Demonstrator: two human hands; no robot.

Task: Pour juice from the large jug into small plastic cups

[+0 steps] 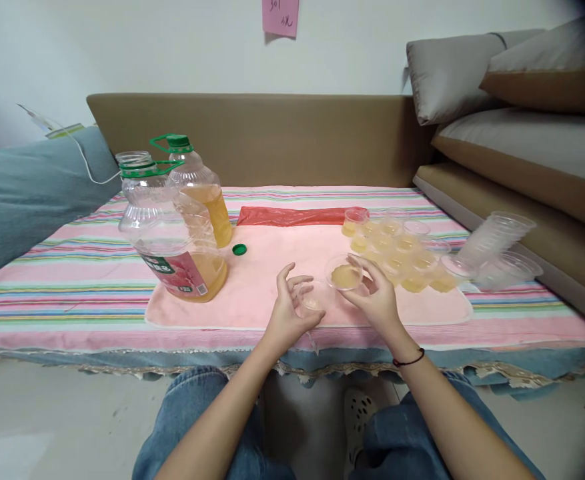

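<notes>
My right hand (378, 293) pinches a clear plastic cup (346, 276) with pale yellow liquid in it, tilted toward me. Close to it, my left hand (292, 308) curls around another clear plastic cup (312, 301), which looks empty. Both cups are over the pink towel (252, 293). To the right, several filled cups (402, 257) stand packed together. On the left is an uncapped large bottle (172, 233) with some yellow liquid at its bottom. Behind it stands a fuller bottle (207, 193) with its green cap on.
A green cap (239, 249) lies beside the bottles. Folded red plastic (292, 216) runs along the towel's far edge. Stacked empty cups (495, 240) lean at the right, near piled cushions (527, 147). The striped cloth's front edge (222, 357) is just beyond my knees.
</notes>
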